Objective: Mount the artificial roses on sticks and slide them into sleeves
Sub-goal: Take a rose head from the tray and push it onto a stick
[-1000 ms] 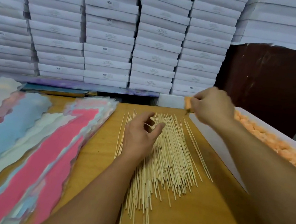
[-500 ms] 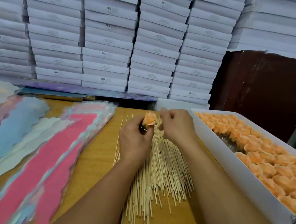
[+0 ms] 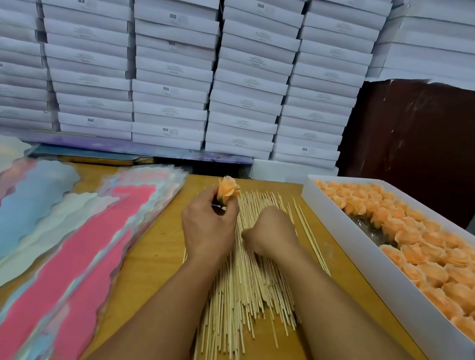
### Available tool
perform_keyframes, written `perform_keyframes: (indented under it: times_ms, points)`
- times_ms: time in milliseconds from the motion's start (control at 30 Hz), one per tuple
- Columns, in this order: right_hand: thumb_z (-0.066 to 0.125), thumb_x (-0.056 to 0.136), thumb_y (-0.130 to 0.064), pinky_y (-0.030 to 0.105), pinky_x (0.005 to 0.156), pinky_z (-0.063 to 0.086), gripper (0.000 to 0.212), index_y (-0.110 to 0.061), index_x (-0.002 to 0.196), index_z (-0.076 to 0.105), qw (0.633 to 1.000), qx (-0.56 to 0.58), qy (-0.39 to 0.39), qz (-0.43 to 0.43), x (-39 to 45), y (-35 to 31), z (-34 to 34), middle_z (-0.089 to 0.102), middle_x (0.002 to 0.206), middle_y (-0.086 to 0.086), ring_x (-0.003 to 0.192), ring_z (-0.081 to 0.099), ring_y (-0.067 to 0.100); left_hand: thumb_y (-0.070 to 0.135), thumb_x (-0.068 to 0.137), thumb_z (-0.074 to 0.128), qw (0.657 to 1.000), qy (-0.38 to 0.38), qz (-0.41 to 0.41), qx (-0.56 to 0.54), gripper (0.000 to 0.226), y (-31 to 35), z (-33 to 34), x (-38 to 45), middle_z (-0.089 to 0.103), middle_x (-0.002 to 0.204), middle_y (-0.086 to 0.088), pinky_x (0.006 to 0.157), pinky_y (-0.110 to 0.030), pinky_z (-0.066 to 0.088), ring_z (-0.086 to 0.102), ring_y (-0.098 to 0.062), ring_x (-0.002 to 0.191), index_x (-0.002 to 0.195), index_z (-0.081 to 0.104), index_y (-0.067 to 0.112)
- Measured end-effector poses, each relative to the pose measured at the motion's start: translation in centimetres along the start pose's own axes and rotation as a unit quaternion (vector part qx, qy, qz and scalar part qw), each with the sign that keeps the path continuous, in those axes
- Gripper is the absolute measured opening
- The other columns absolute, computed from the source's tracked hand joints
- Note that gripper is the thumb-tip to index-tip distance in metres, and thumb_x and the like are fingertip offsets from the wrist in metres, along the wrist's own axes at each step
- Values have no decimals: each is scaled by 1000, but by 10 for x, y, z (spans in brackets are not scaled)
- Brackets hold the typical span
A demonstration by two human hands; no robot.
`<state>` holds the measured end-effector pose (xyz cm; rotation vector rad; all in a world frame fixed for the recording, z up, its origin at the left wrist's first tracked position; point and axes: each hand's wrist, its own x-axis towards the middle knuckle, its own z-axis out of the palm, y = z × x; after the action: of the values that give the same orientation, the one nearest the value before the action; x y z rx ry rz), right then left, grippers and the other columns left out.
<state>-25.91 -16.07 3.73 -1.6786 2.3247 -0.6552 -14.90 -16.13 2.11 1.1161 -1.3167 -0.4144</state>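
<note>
Head view, only one: rose (image 3: 228,188) is now in the left hand (image 3: 208,227), fingers curled round its green base, bloom pointing up and away, held just above the far end of the stick pile (image 3: 248,278). Handover done: a second ago the right hand (image 3: 271,235) had the rose over by the box, half a second ago both hands met at the bloom, now the right hand has let go and dropped onto the sticks, knuckles up, fingers curled down into the pile. Can't tell if it has pinched a stick yet; fingertips are hidden under the hand. My read: step in hand is picking one stick to push into the rose's base, so mounting not yet done, sleeving not started. Box of roses (image 3: 415,304) sits on the desk (image 3: 154,263) right of the sticks, mostly full, with a bare patch of clear liner near the far middle. Sleeves (image 3: 85,249), pink, blue and white, lie fanned out on the left, untouched. Versus the oldest frame, the view has swung right and down, so the whole box shows. Risk: sticks are thin and tangled, easy to lift several at once.
</note>
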Motion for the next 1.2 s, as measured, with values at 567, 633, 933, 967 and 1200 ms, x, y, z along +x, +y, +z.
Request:
perform_keyframes:
  times_ms: [567, 633, 933, 967, 1200]
  points:
    - [38, 104, -24, 17, 32, 23, 20, -23, 111, 57, 903, 393, -167, -32, -27, 6, -33, 59, 50, 3, 32, 37, 9, 20, 99, 58, 830, 2, -320, -456, 25, 10, -14, 31, 69, 83, -14, 53, -21, 54, 68, -15, 61, 107, 64, -4]
    - [38, 106, -26, 17, 32, 23, 23, -19, 104, 60, 901, 404, -147, -62, -33, 2, -33, 59, 50, 2, 32, 37, 10, 24, 100, 56, 789, -13, -344, -509, 26, 11, -18, 33, 70, 80, -12, 52, -20, 53, 67, -15, 61, 104, 63, -1]
    - [39, 90, -2, 18, 34, 23, 37, -14, 110, 68, 862, 443, -197, -149, -58, -17, -42, 51, 48, 4, 35, 34, 11, 33, 95, 63, 687, -37, -388, -613, 32, 10, -30, 34, 74, 81, -11, 56, -22, 55, 70, -15, 64, 94, 66, 2]
    - [37, 95, -4, 19, 34, 24, 37, -19, 115, 65, 866, 429, -194, -167, -60, -18, -41, 47, 46, 1, 36, 33, 10, 32, 94, 65, 676, -35, -391, -624, 31, 11, -30, 35, 74, 81, -12, 54, -21, 55, 70, -15, 63, 91, 66, 1]
    - [54, 91, -10, 17, 37, 31, 18, -18, 97, 70, 882, 382, -152, -230, -65, -22, -36, 59, 50, 3, 36, 40, 9, 28, 94, 65, 648, -30, -376, -661, 23, 13, -32, 38, 71, 78, -12, 59, -17, 51, 63, -9, 58, 101, 63, 6]
